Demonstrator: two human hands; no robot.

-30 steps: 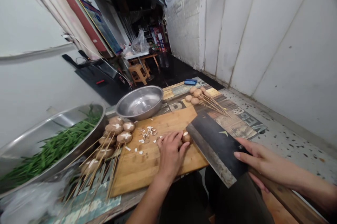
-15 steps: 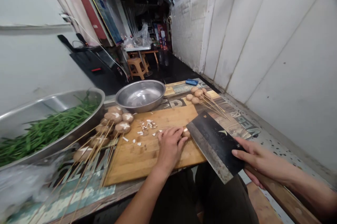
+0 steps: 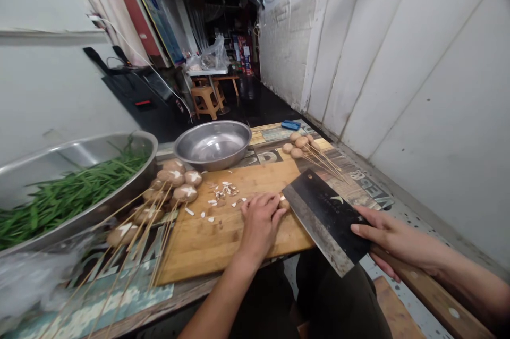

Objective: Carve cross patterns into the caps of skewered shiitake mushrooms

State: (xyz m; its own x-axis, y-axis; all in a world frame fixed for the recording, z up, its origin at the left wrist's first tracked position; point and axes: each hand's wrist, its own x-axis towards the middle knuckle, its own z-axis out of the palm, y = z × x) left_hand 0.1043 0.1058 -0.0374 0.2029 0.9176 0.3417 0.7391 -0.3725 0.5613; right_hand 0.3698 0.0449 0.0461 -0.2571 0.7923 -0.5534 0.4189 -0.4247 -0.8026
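My right hand (image 3: pixel 384 235) grips a broad dark cleaver (image 3: pixel 329 217) by its wooden handle, the blade tilted over the right edge of the wooden cutting board (image 3: pixel 199 254). On the board, my left hand (image 3: pixel 261 217) closes its fingertips on a brown mushroom (image 3: pixel 283 202), mostly hidden behind the fingers. The blade's far corner is right beside this mushroom; whether they touch I cannot tell. White and brown mushroom trimmings (image 3: pixel 225 190) lie left of my left hand. Skewered mushrooms with white crosses cut in their caps (image 3: pixel 185 193) are piled at the board's left side.
Green leafy stalks (image 3: pixel 79 193) fill a large metal basin (image 3: pixel 149 150) at left. Behind the board stands a metal bowl (image 3: pixel 213 142). Uncut skewered mushrooms (image 3: pixel 302 142) and a blue object (image 3: pixel 290 125) lie at the table's back right. Clear plastic (image 3: pixel 40 280) is front left.
Almost nothing differs. My left hand and the mushroom sit very slightly further right in view; the cleaver stays in nearly the same place.
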